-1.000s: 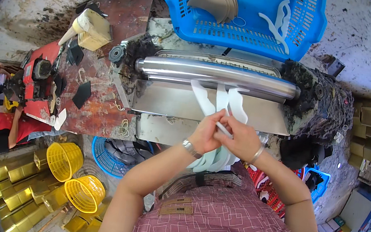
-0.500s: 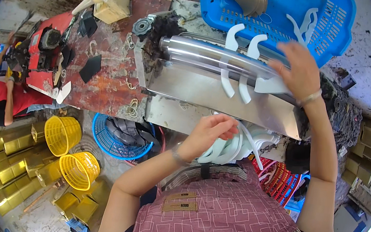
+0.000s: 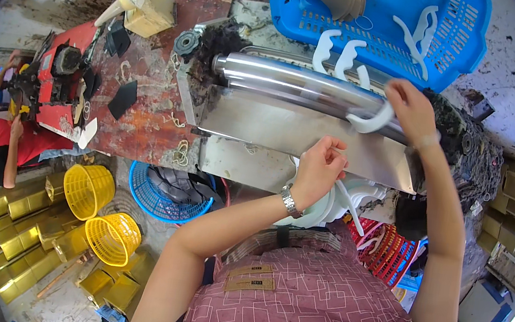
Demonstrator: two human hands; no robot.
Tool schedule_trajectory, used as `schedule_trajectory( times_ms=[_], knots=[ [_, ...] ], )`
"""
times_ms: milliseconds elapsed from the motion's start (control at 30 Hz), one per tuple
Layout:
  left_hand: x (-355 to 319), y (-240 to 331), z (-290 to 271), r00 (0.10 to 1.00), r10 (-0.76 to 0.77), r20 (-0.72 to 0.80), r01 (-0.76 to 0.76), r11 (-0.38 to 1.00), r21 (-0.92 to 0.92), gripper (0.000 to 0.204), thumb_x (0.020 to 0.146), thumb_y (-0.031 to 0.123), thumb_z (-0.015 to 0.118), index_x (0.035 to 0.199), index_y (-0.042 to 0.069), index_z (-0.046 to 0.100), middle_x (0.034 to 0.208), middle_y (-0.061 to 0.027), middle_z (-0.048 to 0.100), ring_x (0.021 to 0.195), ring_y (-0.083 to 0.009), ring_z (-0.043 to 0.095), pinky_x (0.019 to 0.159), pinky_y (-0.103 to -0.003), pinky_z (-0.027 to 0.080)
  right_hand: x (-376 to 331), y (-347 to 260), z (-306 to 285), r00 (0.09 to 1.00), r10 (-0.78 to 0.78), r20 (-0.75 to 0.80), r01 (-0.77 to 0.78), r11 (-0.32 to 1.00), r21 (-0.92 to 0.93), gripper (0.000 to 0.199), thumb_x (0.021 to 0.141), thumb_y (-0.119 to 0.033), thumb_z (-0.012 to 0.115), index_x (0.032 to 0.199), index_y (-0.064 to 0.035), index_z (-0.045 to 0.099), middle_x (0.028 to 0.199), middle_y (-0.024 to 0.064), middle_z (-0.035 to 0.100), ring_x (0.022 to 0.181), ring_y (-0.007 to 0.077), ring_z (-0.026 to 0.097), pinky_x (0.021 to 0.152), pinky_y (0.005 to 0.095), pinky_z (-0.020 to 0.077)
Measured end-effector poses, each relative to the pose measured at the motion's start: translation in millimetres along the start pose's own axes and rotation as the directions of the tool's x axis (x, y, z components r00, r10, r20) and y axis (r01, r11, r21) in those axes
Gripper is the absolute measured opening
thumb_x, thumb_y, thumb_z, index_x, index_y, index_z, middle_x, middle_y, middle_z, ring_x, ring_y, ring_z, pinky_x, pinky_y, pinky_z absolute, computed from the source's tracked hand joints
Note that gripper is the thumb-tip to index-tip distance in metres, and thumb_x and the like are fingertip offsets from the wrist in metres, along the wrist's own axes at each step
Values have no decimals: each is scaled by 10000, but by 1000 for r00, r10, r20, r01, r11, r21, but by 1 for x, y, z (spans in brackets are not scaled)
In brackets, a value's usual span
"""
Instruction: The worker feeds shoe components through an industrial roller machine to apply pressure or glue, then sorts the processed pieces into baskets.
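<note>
My right hand is above the right end of a steel roller, its fingers closed at the end of a curved white strip. Two wavy white strips and a shorter white end stick out behind the roller. In front of the slanted metal plate, my left hand has its fingers drawn together; whether anything is in them is hidden. Just below it lies a pile of pale white strips at my lap, one long strip on top.
Beyond the roller stands a blue basket with brown curved pieces and white strips. Blue, yellow and red baskets sit lower down. A person in red and black works at the far left beside a red machine.
My right hand's fingers have closed in, and the white strip there is turned. Two strips have moved backward through the roller. My left hand has moved right and up.
</note>
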State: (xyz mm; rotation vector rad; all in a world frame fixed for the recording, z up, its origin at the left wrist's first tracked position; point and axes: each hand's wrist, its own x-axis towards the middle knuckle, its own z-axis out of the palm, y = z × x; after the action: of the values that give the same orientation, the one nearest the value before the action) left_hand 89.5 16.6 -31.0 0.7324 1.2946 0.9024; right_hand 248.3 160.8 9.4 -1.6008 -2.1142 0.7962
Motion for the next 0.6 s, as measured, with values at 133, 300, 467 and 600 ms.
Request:
schedule_trajectory(
  times_ms=[133,300,467,600],
  knots=[
    [-6,21,-2,971,230,-69,-227,973,52,150,798,56,531,941,11,527,762,-60,594,635,-104,571,549,-224,463,80,19,21,767,454,453,-564,814,139,386,783,-386,558,844,-7,604,750,78,598,652,180,542,576,279,427],
    [10,60,-10,557,830,-9,-649,442,619,227,737,79,600,947,14,540,803,-91,594,685,-179,565,614,-292,455,97,8,27,688,361,629,-591,782,199,234,724,-208,649,852,-19,595,637,13,540,482,76,458,397,194,351],
    [81,87,24,592,805,31,-237,137,962,562,661,199,672,1089,-51,406,788,-150,583,757,-266,559,672,-354,439,83,-20,-18,944,59,326,-204,879,431,258,748,-262,622,898,-61,565,649,0,531,494,63,484,414,187,402],
    [115,96,36,782,621,-51,-268,408,873,427,725,123,599,1085,-23,422,770,-175,581,710,-302,576,652,-384,439,105,-14,-39,934,79,349,-309,668,677,476,775,-510,510,872,-48,575,693,50,579,596,106,563,495,215,458]
  ],
)
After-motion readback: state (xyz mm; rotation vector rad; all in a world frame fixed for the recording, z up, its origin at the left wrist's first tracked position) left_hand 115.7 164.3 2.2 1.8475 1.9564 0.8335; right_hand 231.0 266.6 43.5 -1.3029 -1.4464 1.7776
